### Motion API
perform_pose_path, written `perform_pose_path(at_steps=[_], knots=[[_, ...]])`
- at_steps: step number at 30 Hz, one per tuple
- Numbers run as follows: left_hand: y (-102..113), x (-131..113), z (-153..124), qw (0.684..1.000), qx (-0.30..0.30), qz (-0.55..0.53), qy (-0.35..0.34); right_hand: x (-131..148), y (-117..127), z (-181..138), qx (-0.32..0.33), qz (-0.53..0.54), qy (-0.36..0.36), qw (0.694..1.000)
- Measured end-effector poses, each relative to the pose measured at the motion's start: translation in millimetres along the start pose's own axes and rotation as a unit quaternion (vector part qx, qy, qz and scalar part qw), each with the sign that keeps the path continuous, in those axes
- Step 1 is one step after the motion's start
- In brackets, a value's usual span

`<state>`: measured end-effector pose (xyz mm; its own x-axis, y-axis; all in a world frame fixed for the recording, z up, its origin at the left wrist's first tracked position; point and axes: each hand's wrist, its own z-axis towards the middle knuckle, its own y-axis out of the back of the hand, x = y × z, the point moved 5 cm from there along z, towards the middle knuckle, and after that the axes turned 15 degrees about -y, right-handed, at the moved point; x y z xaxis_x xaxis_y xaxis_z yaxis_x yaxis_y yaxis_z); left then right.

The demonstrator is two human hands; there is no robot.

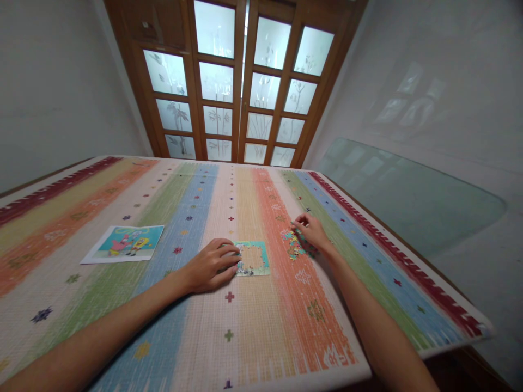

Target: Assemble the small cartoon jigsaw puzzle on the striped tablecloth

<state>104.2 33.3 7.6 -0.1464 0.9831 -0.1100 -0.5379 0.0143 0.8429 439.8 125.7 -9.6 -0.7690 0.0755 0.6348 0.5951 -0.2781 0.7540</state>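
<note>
A small jigsaw puzzle (254, 258) lies on the striped table cover, its border joined and its middle bare. My left hand (210, 265) rests flat on the puzzle's left edge, fingers touching the pieces there. My right hand (312, 230) sits on a small heap of loose puzzle pieces (293, 245) just right of the puzzle, thumb and fingertips pinched together at the heap; whether a piece is between them I cannot tell.
A printed cartoon reference picture (125, 243) lies at the left. The striped cover (229, 321) spans the whole table. A glass sheet (408, 201) leans on the right wall. Wooden doors with frosted panes (241, 81) stand behind the table.
</note>
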Motion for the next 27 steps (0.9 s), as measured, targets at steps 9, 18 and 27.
perform_pose_path(at_steps=[9,18,27], knots=[[-2,1,0,1.0,0.0,-0.005,0.0,64,-29,-52,0.171,0.174,0.047,0.969],[-2,-2,-1,0.999,-0.017,0.014,-0.023,104,-58,-94,0.206,0.149,0.14,0.957],[-3,-1,-1,0.999,-0.02,0.011,-0.025,116,-57,-111,0.139,0.033,0.247,0.959]])
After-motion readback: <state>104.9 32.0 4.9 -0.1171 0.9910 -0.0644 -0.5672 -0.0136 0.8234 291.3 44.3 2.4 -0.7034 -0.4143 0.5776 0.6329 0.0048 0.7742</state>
